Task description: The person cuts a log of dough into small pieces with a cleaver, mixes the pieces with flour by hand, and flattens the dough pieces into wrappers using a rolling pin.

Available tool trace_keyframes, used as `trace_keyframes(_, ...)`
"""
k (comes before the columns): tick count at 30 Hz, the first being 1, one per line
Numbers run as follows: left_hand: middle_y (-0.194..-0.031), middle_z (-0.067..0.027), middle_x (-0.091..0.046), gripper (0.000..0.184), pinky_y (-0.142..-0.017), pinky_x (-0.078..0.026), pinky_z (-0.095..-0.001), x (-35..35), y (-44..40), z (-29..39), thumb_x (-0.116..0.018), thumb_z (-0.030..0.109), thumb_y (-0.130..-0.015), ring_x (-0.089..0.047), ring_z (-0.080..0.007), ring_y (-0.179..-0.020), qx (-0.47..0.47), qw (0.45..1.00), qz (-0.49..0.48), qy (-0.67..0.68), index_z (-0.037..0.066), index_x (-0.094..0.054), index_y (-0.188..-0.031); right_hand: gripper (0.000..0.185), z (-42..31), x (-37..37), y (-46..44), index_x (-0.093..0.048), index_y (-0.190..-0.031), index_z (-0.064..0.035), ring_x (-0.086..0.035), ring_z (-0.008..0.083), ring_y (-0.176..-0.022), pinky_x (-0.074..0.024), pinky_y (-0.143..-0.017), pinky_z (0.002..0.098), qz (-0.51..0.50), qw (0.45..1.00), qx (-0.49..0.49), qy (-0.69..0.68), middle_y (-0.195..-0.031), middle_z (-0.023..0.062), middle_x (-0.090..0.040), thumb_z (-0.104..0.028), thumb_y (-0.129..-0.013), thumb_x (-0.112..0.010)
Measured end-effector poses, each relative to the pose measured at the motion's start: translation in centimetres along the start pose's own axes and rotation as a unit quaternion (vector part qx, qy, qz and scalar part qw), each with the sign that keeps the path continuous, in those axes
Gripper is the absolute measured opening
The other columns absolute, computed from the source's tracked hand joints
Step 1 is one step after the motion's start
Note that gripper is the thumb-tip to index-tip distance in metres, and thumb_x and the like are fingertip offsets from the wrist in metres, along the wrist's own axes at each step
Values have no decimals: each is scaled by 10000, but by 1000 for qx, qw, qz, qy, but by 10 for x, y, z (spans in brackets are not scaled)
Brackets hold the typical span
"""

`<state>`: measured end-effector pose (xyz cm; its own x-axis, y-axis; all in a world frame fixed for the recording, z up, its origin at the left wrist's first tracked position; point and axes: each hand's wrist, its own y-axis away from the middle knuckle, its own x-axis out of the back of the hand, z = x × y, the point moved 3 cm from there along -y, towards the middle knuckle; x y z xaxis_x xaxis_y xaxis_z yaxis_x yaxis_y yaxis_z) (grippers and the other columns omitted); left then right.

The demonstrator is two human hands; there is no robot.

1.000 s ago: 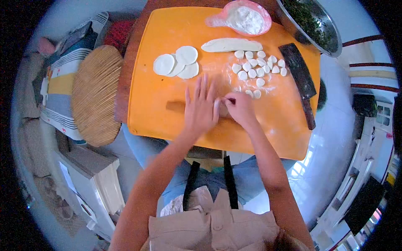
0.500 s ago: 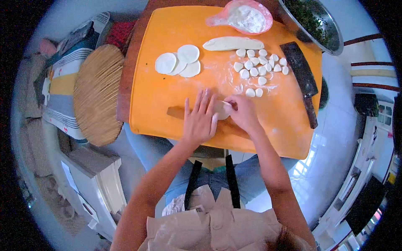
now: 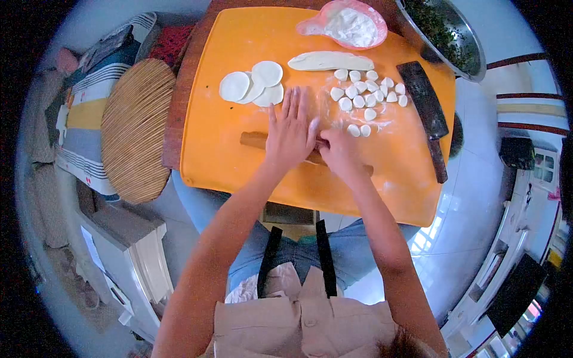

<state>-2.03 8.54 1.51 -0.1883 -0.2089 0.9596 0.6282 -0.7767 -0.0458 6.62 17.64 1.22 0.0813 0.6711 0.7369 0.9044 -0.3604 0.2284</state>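
My left hand [image 3: 290,134] lies flat, fingers stretched forward, across a wooden rolling pin [image 3: 253,140] on the orange mat [image 3: 221,155]. Close beside it, my right hand [image 3: 341,152] has its fingers closed in a pinch at the pin. The dough wrapper it pinched in the earlier frame is now hidden by the hands and pin. Beyond my left hand, several rolled dough wrappers [image 3: 267,74] overlap in a group. Several small dough pieces [image 3: 359,101] sit ahead of my right hand, with a long dough roll [image 3: 330,61] behind them.
A dark cleaver [image 3: 424,98] lies along the mat's right side. At the back stand a pink bowl of flour [image 3: 351,27] and a metal bowl with chopped greens [image 3: 441,33]. To the left is a round woven tray [image 3: 140,131]; a wooden table [image 3: 179,134] supports the mat.
My left hand has pushed forward over the rolling pin, toward the wrappers. My right hand has shifted slightly forward. The white wrapper visible between them earlier is now out of sight.
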Motion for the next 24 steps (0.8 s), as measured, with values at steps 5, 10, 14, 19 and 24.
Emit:
trace_keyframes(5, -1475, -175, -191, 597, -1070, -134, -558, 7, 67, 3, -349, 348, -918, -169, -300, -1373, -30, 993, -104, -43, 43, -218, -1413, 137, 18, 4, 3, -628, -842, -22, -608, 337, -770, -478, -700, 421, 92, 988, -18, -126, -818, 183, -623, -109, -736, -614)
trace_keyframes(10, -1471, -184, -194, 596, -1059, -156, -564, 10, 19, 6, -343, 343, -923, -162, -318, -1371, -26, 1000, -10, -11, 15, -222, -1406, 111, -2, 3, 10, -598, -797, -42, -580, 347, -681, -452, -616, 433, -4, 999, -21, 28, -734, 172, -597, -137, -743, -617)
trace_keyframes(14, -1476, -175, -189, 596, -1061, -154, -560, -7, 6, 0, -335, 344, -922, -173, -320, -1368, -12, 999, 11, -35, 16, -220, -1407, 145, 16, 1, -6, -608, -814, -30, -588, 343, -683, -468, -623, 407, 64, 997, 27, -21, -758, 178, -612, -153, -745, -641)
trace_keyframes(19, -1480, -155, -193, 595, -1065, -159, -548, 10, 63, 5, -329, 346, -920, -156, -311, -1374, -25, 996, -75, -32, 44, -205, -1418, 136, 11, 2, 14, -602, -816, -19, -589, 357, -710, -477, -644, 397, 97, 985, 15, -142, -808, 195, -609, -139, -759, -629)
trace_keyframes(24, -1480, -161, -185, 581, -1052, -189, -556, -4, -2, 3, -333, 325, -927, -161, -319, -1371, -12, 999, 19, -30, 41, -204, -1418, 114, 4, 5, 1, -619, -809, -34, -591, 356, -733, -480, -645, 392, 36, 998, 9, 45, -822, 189, -613, -121, -741, -647)
